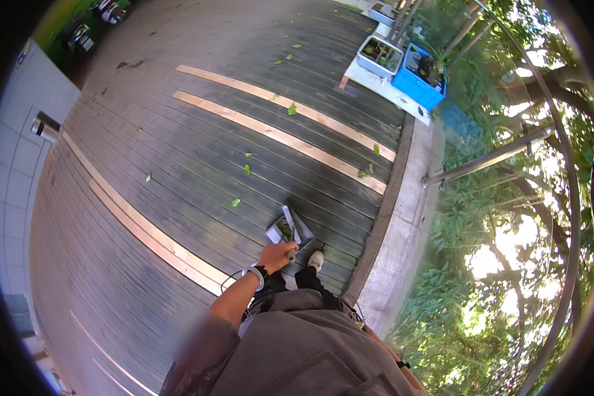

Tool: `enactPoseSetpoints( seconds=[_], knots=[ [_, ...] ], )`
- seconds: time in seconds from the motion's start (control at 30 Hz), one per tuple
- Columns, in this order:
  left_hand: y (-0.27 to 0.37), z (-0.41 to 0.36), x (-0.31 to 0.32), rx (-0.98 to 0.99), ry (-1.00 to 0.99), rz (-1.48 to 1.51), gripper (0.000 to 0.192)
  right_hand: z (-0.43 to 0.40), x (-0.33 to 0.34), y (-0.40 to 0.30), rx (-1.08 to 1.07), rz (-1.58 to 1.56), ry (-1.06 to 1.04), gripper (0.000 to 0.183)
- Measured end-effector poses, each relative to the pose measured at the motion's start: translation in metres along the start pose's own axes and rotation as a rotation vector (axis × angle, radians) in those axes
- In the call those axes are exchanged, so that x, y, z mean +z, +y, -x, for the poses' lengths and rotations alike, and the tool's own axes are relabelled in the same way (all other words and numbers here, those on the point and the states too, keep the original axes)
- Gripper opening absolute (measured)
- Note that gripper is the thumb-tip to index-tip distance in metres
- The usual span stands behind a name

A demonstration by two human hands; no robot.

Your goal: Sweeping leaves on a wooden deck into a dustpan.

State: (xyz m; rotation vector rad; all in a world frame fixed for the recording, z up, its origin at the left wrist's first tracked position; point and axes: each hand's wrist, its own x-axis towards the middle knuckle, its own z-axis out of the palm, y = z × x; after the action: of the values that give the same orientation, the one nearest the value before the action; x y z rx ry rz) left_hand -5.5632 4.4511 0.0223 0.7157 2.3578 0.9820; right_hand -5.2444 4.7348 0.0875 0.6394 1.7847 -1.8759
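Note:
My left hand (277,256) is closed around the upright handle (291,255) of what looks like a long-handled dustpan. Below the fist, the grey-white pan (304,232) rests on the decking, and green leaves (283,227) lie inside it. A pale bar (288,217) stands across the pan; whether it belongs to the pan or to another tool, I cannot tell. One light shoe (316,260) is just beside the pan. Past the right side of my torso only a forearm with a black wristband shows; my right hand is out of view.
Weathered deck boards (198,163) carry scattered green leaves (248,170) and several pale newer planks (277,132). A concrete curb (401,232) and metal railing (490,153) run along the right. Beyond stand a blue crate (418,81) and white planter box (380,52). A tiled wall (17,148) is left.

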Motion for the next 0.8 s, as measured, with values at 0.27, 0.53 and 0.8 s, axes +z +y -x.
enactPoseSetpoints(
  seconds=[0.27, 0.53, 0.8],
  knots=[
    [-0.008, 0.001, 0.004, -0.004, 0.011, -0.023, 0.023, -0.011, -0.008, -0.016, 0.082, 0.114, -0.124, 0.037],
    [0.005, 0.003, -0.011, -0.006, 0.004, -0.002, 0.023, -0.018, -0.010, -0.033, 0.151, 0.209, -0.190, 0.036],
    [-0.006, 0.001, -0.005, -0.010, 0.003, 0.033, 0.024, -0.022, -0.003, -0.048, 0.214, 0.281, -0.252, 0.036]
  ],
)
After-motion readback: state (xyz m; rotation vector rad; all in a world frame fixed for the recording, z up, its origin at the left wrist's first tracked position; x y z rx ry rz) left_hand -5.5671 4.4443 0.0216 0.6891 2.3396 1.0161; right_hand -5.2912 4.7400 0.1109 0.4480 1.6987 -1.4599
